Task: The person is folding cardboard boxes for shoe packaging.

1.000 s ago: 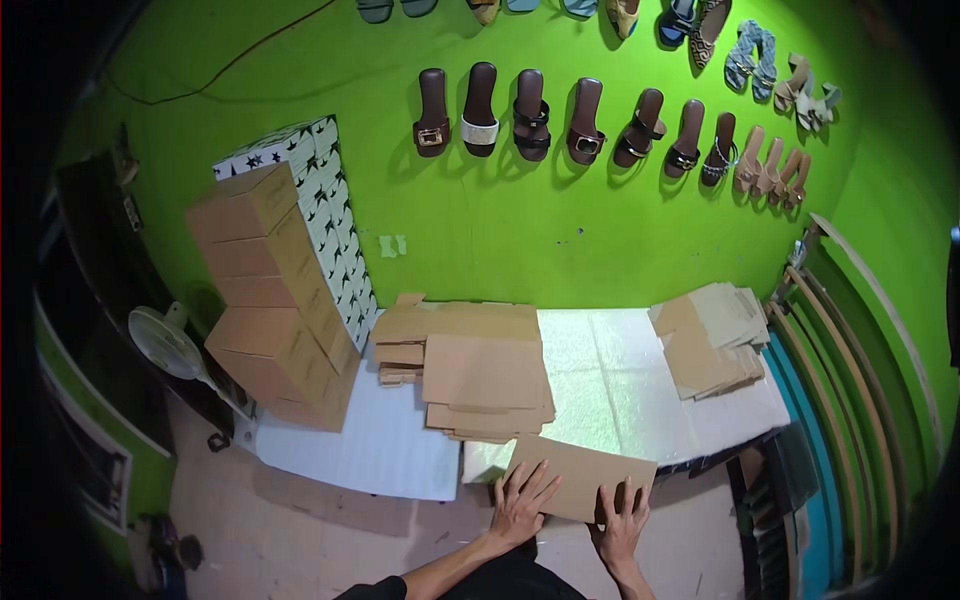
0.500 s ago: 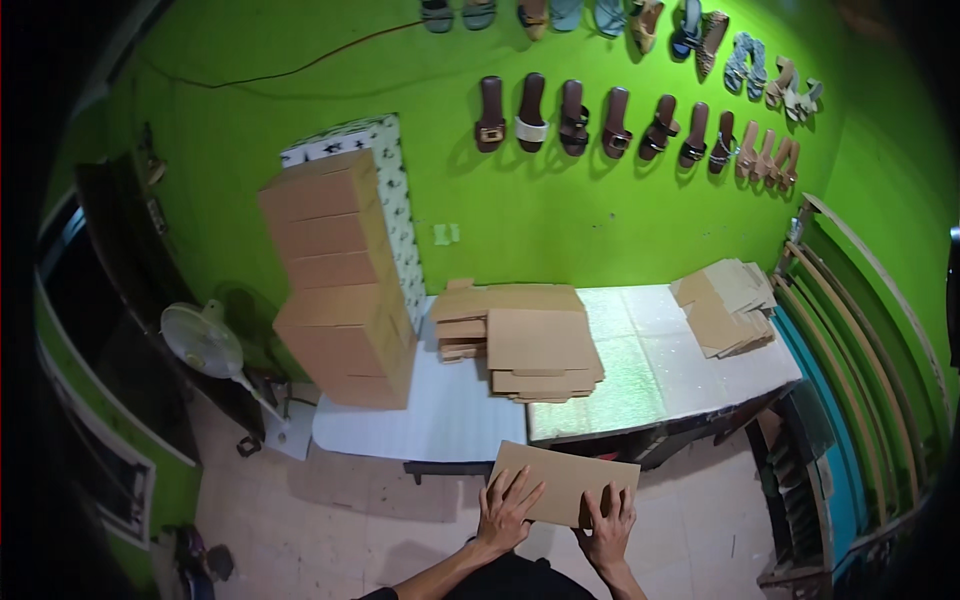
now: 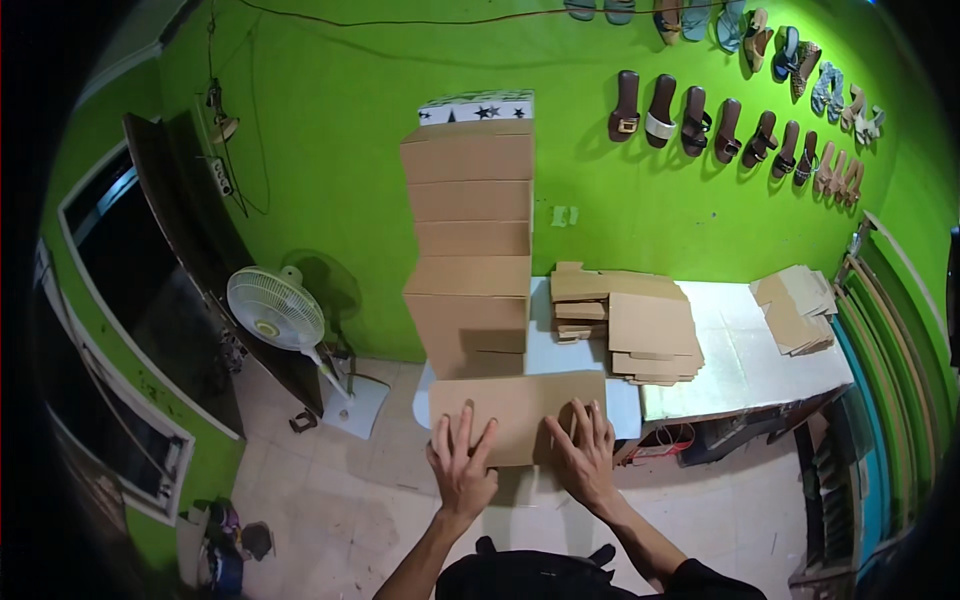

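A closed brown cardboard box (image 3: 517, 405) is held up in front of me, its broad flat face turned up towards me. My left hand (image 3: 464, 468) grips its near left part, fingers spread over the face. On the near right part, my right hand (image 3: 582, 450) grips it the same way. Both thumbs and the box's underside are mostly hidden. Just beyond it stands a tall stack of brown cardboard boxes (image 3: 468, 290) on the white table (image 3: 623, 410); whether the held box touches the stack or table, I cannot tell.
Flattened cardboard pieces (image 3: 655, 335) lie in a pile right of the stack, with more cardboard sheets (image 3: 795, 308) at the far right. A standing fan (image 3: 275, 310) is on the left. Sandals (image 3: 695, 120) hang in rows on the green wall. Wooden slats (image 3: 890, 370) lean at the right.
My view has turned left. Both hands have carried the cardboard box leftwards and forwards, from before the table's middle to in front of the box stack.
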